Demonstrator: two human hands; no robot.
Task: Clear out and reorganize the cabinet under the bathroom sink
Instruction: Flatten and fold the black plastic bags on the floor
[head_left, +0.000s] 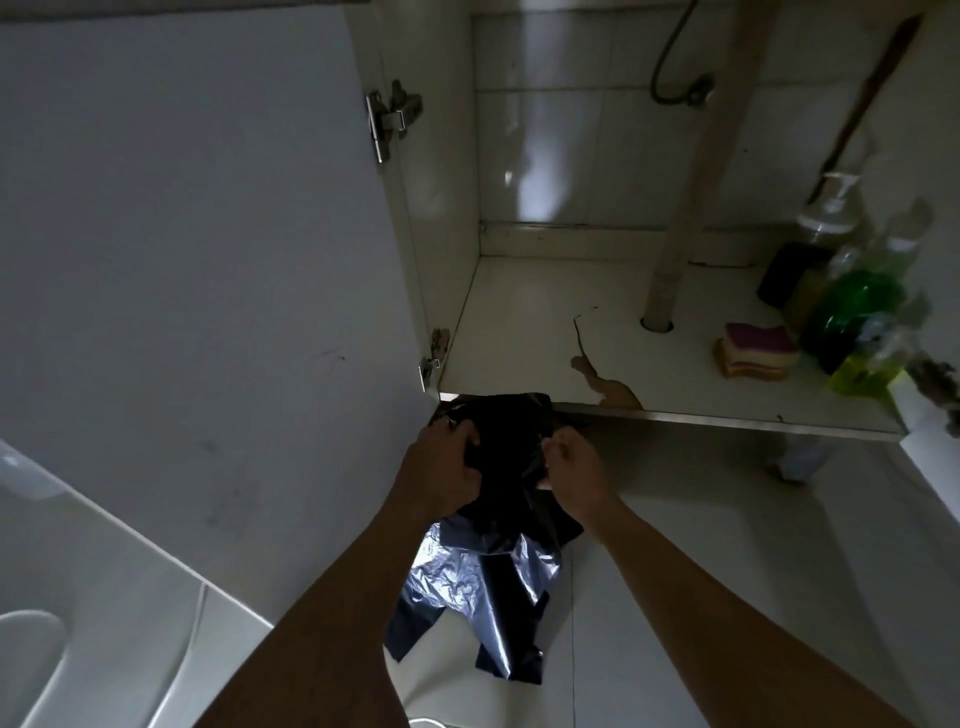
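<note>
Left hand (441, 467) and right hand (576, 470) fingers clench a black bag (511, 447). Clearing seems unfinished: bottles (852, 306) and sponge (758, 351) sit far right inside the cabinet (535, 306).

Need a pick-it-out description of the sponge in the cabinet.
Inside the open cabinet, find the pale drain pipe rising from the floor panel. Right of its base, just left of the bottles, lies the sponge. It alone is low and flat, layered with a purple top; its neighbours are tall bottles.
</note>
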